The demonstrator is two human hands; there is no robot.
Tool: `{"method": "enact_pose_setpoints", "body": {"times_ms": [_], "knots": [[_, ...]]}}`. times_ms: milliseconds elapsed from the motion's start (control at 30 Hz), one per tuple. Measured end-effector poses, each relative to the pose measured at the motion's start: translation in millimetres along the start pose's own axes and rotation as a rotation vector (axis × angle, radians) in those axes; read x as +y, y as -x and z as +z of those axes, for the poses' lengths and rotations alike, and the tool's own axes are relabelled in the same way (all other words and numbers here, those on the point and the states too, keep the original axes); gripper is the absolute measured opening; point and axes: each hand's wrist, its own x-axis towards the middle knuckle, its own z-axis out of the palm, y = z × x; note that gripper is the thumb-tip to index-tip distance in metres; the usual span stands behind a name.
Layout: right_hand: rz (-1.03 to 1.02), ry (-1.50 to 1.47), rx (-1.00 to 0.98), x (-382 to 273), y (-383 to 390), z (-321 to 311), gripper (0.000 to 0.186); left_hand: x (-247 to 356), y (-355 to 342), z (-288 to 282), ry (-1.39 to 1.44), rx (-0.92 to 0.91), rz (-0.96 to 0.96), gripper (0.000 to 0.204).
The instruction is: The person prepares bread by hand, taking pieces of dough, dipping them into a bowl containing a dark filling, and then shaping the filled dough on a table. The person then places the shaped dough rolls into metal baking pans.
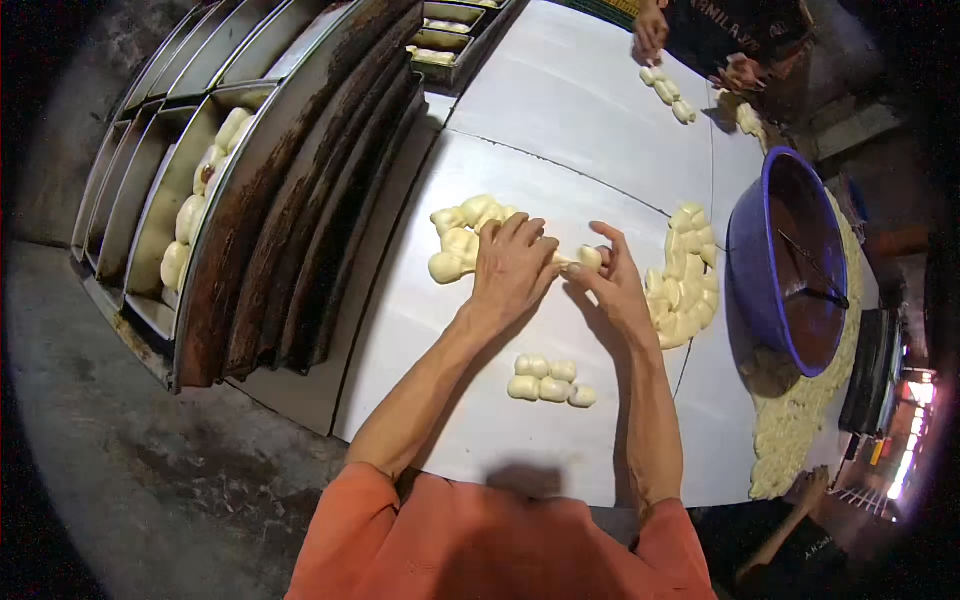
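My left hand point(515, 260) is laid over a strip of dough, its fingers bent down around it. A cluster of smooth pale dough lumps point(455, 245) touches its outer side. My right hand point(615, 282) pinches a small dough ball point(590, 258) between thumb and fingers. A thin stretched neck of dough point(563, 262) runs between the two hands. Nearer to me, several rounded dough pieces point(545, 380) sit in two short rows on the white table point(470, 420). Beyond my right hand lies a larger heap of cut dough pieces point(685, 280).
Stacked metal baking pans point(260, 200) rise at left, one holding dough pieces point(190, 220). A purple basin point(750, 255) with a brown inside stands at right, beside a long dough slab point(780, 440). Across the table, another person's hands point(740, 75) are near a dough row point(667, 92).
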Motion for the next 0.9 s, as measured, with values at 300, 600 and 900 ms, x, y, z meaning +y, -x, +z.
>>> {"method": "enact_pose_setpoints", "body": {"times_ms": [300, 600, 900], "knots": [[0.186, -0.077, -0.189, 6.0, -5.3, -23.3, 0.01, 2.7, 1.3, 9.9, -0.107, -0.059, 0.052, 0.029], [0.063, -0.44, -0.008, -25.3, 52.2, -66.2, 0.039, 44.8, 5.7, -6.5, -0.123, 0.079, 0.009, 0.042], [0.057, -0.295, 0.136, -2.0, 82.6, -66.0, 0.024, 86.8, 11.5, -5.9, 0.913, -0.373, -0.336, 0.037]]}}
